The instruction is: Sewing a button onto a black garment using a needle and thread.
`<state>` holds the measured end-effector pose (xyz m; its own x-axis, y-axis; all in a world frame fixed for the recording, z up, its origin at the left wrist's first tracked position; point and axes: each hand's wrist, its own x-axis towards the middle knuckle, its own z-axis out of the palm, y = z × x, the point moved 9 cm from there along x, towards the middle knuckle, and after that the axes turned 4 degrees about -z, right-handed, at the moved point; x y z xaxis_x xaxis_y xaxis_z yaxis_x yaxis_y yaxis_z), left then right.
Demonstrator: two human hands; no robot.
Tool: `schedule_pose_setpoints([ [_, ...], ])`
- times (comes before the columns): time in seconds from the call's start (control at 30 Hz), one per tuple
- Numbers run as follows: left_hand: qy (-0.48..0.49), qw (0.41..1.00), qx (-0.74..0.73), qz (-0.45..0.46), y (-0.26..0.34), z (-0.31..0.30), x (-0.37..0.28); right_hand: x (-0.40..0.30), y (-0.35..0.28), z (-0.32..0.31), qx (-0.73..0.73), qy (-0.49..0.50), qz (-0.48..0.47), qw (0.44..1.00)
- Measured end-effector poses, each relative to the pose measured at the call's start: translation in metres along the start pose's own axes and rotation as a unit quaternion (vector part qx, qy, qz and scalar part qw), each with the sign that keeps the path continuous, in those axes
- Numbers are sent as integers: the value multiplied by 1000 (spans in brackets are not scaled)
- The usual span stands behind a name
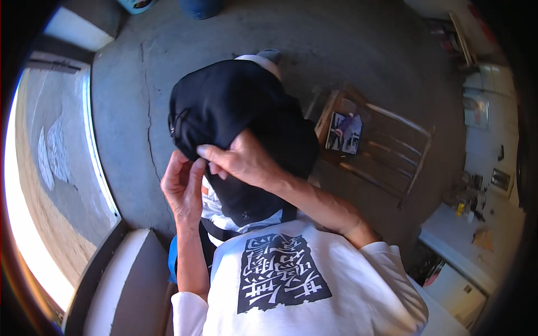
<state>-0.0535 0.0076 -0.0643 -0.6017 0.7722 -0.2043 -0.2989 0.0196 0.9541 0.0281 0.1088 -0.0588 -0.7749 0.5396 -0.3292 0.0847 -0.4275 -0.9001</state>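
A black cloth garment (252,105) lies over my lap, with a dark drawstring loop (181,115) near its left edge. At that edge, my left hand (183,185) pinches the cloth between thumb and bent fingers. Close beside it, my right hand (231,157) reaches across from the right, its thumb and fingers closed on the same dark edge. The fingertips of both hands nearly meet; whether they hold anything small between them cannot be told. A small light emblem (246,216) shows on the garment's lower part.
To the right stands a wooden chair (336,98) with a printed booklet (355,132) and a purple cylindrical object (344,125) on it. A cluttered white counter (449,235) is at the far right. On the left are a doorway sill (98,155) and a low wall (126,277).
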Motion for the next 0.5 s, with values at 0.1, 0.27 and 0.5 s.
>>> schedule_pose_setpoints([
  [0.1,12,1000,26,4,-2,-3,1,-3,2,-4,-37,6,-15,999],
  [0.27,52,995,81,3,-3,-5,1,-12,-18,-10,-226,27,-195,954],
  [0.5,19,997,24,-71,-12,-12,1,-5,2,-6,-270,-78,-145,949],
])
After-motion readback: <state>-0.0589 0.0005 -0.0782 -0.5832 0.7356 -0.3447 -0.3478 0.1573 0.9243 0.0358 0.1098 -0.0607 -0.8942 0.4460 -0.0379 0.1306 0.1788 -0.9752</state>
